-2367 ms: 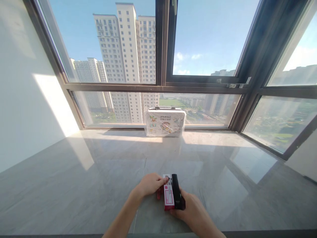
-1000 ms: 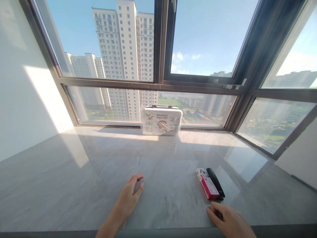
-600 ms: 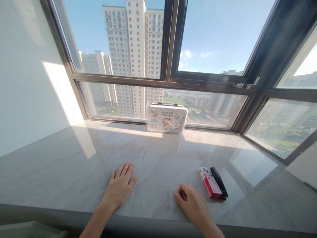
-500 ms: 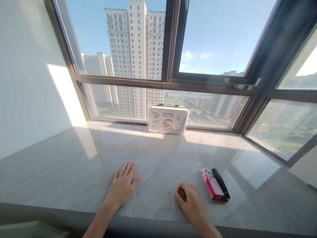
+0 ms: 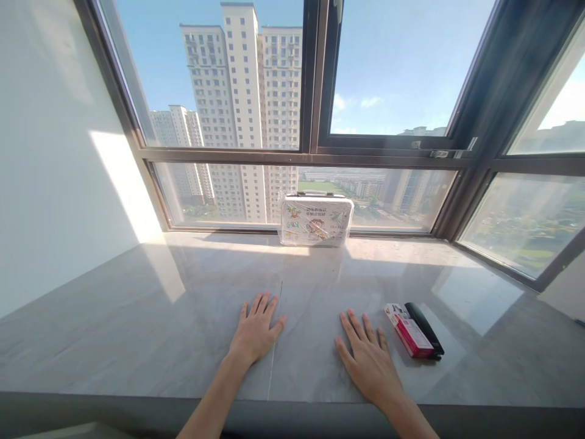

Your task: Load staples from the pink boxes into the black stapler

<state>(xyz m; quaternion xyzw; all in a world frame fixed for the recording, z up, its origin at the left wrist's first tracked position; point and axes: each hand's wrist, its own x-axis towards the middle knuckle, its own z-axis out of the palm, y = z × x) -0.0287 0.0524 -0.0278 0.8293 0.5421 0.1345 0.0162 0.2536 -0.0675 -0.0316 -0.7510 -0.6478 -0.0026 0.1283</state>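
My left hand (image 5: 256, 332) lies flat on the grey marble-look sill (image 5: 150, 341), fingers spread, across a thin seam. My right hand (image 5: 369, 360) also rests palm down with its fingers apart, and nothing is in it. Just right of it lies a black stapler (image 5: 424, 329). Against the stapler's left side sits a small red and white box (image 5: 414, 338), with a white printed piece (image 5: 395, 312) at its far end. A white case (image 5: 317, 221) with cartoon prints, wrapped in clear plastic, stands upright at the back by the window, apart from both hands.
Dark window frames (image 5: 292, 157) border the sill at the back and right. A white wall (image 5: 55, 183) closes off the left side. The sill's front edge (image 5: 137, 396) runs just below my hands. A metal window latch (image 5: 439, 153) sits on the frame.
My right hand has gone from curled fingers to lying flat and spread. My left hand stays flat and appears farther right in view. The camera view has shifted slightly.
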